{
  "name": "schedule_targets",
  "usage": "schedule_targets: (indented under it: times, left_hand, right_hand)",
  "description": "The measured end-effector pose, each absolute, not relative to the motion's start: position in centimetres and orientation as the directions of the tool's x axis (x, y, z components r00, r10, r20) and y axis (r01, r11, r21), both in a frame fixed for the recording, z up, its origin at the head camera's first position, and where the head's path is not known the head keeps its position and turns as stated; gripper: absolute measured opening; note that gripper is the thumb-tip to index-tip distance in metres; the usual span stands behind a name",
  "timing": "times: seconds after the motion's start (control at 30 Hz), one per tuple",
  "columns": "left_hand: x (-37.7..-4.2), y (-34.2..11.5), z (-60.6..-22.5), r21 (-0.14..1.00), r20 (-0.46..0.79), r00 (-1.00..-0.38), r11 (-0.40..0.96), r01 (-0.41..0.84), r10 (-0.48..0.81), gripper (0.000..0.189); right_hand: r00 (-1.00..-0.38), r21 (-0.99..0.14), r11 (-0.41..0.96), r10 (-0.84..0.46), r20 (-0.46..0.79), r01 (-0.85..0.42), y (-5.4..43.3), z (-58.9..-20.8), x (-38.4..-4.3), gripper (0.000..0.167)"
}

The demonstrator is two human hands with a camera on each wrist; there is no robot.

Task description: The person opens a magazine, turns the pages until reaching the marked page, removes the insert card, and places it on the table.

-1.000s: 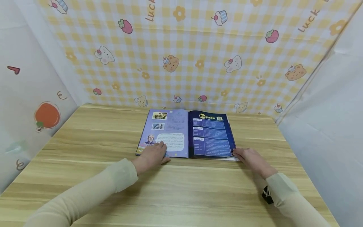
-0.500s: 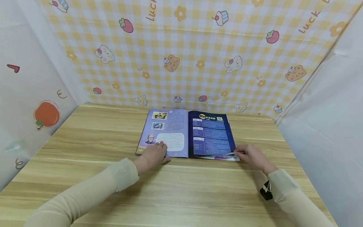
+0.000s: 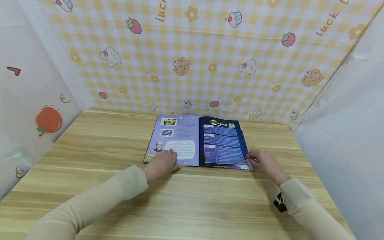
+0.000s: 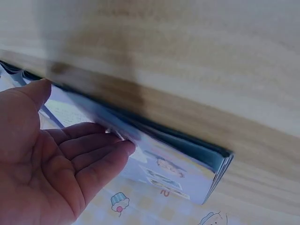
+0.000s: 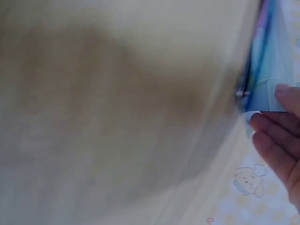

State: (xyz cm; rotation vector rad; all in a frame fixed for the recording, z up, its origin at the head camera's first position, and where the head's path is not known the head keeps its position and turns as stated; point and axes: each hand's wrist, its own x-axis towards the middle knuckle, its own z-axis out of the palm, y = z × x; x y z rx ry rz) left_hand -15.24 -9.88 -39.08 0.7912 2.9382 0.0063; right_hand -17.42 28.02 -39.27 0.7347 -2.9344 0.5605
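Observation:
An open magazine (image 3: pixel 222 141) lies on the wooden table, with a lilac page on the left and a dark blue page on the right. My left hand (image 3: pixel 162 164) rests on the lower part of the lilac page, its fingers relaxed and extended over the paper. At the lower right corner my right hand (image 3: pixel 265 163) pinches the dark blue page (image 5: pixel 269 93) between thumb and fingers. That corner is lifted a little, and a strip of purple and white page shows beneath it.
The wooden table (image 3: pixel 192 206) reaches back to a yellow checked cloth wall (image 3: pixel 198 90). White cloth (image 3: pixel 345 133) hangs along the right side. A small black object (image 3: pixel 280 203) is at the right cuff.
My right hand has raised the corner of the dark blue page and moved slightly up, uncovering more of the page underneath. The left hand stays nearly still on the lilac page.

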Motion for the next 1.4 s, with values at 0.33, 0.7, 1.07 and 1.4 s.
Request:
schedule_targets:
  times: [0.33,0.7,1.07,1.4]
  left_hand:
    - [-16.7,-9.0,-37.7,0.091,-0.078,-0.866,0.868,0.488,0.494,0.033]
    - [-17.0,0.5,-38.4,0.133,0.009,-0.719,0.711,0.69,0.695,0.039]
    - [-17.2,8.1,-39.7,0.136,-0.036,-0.695,0.692,0.709,0.718,0.038]
    - [-17.4,10.3,-40.4,0.017,0.0,-0.73,0.73,0.683,0.683,0.016]
  right_hand:
    - [-0.843,-0.209,0.817,-0.513,0.163,-0.538,28.6,-40.5,-16.4,0.009]
    - [-0.824,-0.225,0.796,-0.515,0.235,-0.562,29.1,-41.0,-16.2,0.013]
    - [-0.839,-0.255,0.801,-0.495,0.225,-0.541,29.3,-41.5,-16.2,0.014]
    - [-0.846,-0.321,0.784,-0.467,0.257,-0.531,29.5,-41.6,-16.2,0.013]
